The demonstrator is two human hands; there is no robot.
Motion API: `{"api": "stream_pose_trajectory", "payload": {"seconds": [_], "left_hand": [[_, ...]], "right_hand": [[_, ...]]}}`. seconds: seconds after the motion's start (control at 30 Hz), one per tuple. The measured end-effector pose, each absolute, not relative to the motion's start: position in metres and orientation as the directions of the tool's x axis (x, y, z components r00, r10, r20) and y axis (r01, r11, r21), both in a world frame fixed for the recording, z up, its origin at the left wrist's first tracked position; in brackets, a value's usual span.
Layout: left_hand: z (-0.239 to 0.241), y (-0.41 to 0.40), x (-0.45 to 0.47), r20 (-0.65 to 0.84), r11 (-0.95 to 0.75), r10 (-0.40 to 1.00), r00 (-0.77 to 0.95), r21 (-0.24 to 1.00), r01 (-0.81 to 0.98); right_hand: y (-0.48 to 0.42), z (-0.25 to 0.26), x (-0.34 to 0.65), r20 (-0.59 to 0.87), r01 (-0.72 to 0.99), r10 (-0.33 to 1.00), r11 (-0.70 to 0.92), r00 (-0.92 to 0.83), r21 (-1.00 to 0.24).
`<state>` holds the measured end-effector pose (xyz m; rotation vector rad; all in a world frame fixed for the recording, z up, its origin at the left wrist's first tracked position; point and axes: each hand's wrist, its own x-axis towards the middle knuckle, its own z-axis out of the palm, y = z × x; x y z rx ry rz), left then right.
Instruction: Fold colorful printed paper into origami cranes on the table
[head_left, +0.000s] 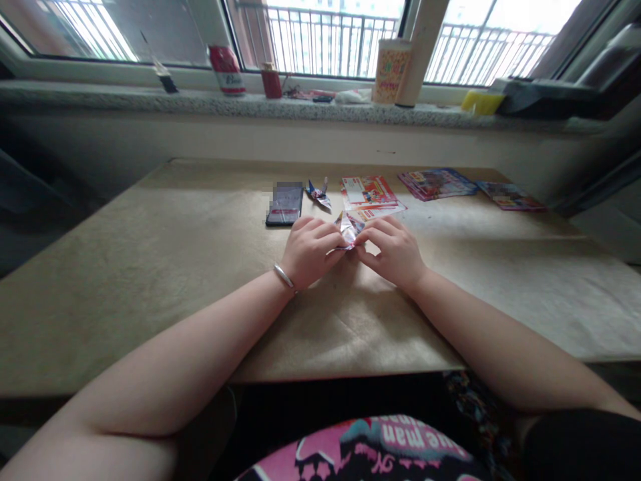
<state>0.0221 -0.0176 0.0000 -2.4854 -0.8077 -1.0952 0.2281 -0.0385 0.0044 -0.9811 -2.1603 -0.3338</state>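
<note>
Between my two hands, low over the table, is a small piece of folded printed paper (349, 227) with a pale upper face. My left hand (313, 250) pinches its left side, with the fingers curled over the lower edge. At the right side, my right hand (393, 250) grips the same paper between thumb and fingertips. Parts of the paper are hidden behind my fingers. Just beyond my left hand lie a finished-looking folded paper figure (319, 194) with pointed tips and a phone (286, 204) with its screen lit.
Past my right hand lie red-and-white printed sheets (368, 192), a stack of colourful sheets (438, 184) and another small stack (511, 197). They rest on the beige table (175, 267). The windowsill (190, 103) holds a can (226, 70), a red bottle (271, 81) and a patterned cup (390, 72).
</note>
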Motion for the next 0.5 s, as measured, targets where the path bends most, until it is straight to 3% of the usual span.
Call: {"api": "stream_pose_trajectory", "payload": {"seconds": [0.5], "left_hand": [[-0.0014,-0.0155,0.0220,0.743,-0.802,0.381,0.550,-0.030,0.597]], "right_hand": [[-0.0353,0.0025,0.2306,0.696,0.772,0.565,0.636,-0.443,-0.025]]}}
